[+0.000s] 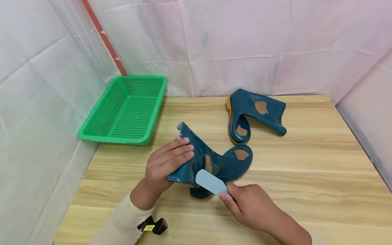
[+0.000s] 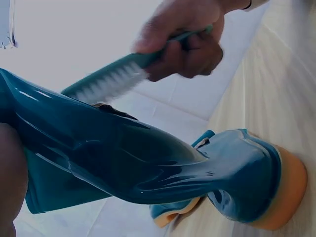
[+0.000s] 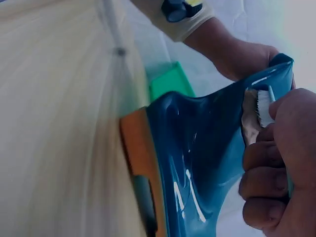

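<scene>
A dark blue rubber boot [image 1: 226,166] stands on its sole, toe to the right, its shaft leaning left. My left hand [image 1: 168,163] grips the shaft near its top opening. In my right hand [image 1: 252,204] is a scrub brush [image 1: 211,182] with a pale blue-green back, held by its handle. White bristles [image 2: 111,85] face the shaft, right at a brown patch [image 3: 250,116] on it. Another brown patch [image 1: 241,154] marks the boot's toe. In the right wrist view, my fingers [image 3: 264,182] are curled round the brush handle.
Behind, the second blue boot [image 1: 269,109] lies on its side, with brown patches on shaft and foot. A green plastic basket [image 1: 148,136] stands at the table's back left. White sheeting [image 1: 229,44] hangs behind the wooden table [image 1: 321,163].
</scene>
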Demonstrator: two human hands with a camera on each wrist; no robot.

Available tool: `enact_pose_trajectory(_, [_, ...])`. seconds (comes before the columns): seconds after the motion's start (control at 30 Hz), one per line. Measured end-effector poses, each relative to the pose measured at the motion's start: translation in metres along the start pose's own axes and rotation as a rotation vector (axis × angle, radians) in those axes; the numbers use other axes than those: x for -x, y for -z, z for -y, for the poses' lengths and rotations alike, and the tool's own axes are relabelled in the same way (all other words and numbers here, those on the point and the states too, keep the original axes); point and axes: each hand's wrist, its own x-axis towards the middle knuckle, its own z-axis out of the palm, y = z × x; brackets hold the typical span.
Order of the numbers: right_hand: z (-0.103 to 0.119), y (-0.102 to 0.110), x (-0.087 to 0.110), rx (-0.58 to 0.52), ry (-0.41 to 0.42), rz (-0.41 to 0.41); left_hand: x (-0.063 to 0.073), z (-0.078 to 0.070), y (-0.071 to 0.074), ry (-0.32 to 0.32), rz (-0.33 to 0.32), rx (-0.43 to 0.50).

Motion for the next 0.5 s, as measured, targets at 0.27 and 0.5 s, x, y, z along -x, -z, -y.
enact_pose_trajectory(0.27, [-0.011, 0.004, 0.013, 0.017, -0.051, 0.052, 0.001, 0.0, 0.001, -0.014, 0.007, -0.01])
enact_pose_trajectory(0.5, [-0.01, 0.016, 0.011, -0.103, 0.011, -0.096, 0.002, 0.0, 0.002, -0.015, 0.003, -0.012])
